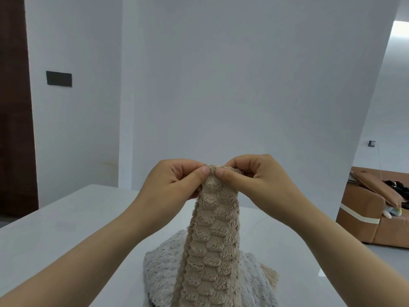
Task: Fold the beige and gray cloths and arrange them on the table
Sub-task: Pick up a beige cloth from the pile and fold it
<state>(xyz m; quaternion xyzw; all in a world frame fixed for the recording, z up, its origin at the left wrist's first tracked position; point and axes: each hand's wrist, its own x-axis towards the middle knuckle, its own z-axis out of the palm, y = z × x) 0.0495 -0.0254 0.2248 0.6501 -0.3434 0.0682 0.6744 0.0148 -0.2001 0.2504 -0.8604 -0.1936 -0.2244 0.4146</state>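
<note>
Both hands up in front of the chest, thumbs + fingertips pinched on the top edge of the beige cloth. Left hand grips the edge on its own side, right hand on the other; the two thumbs nearly touch at the middle of the grip. Both pinches are closed tight on fabric, w/ a short bunched bit of edge showing just behind the right thumb.

From the grip the beige cloth hangs straight down as a narrow, gathered column, widening as it drops. Fluffy, w/ a raised scale-like pattern. Its lower end reaches the bottom of the view, so can't tell how much of it lies flat.

Under the grip, behind the hanging column, the gray cloth lies crumpled on the white table, spreading out to both sides of the column. A small beige corner pokes out below + to the right of the grip, past the gray cloth's edge.

Well beyond the grip: white wall. Far off on the right-hand side, a brown sofa w/ stuff on it. Far off on the left-hand side, a dark plate on the wall.
</note>
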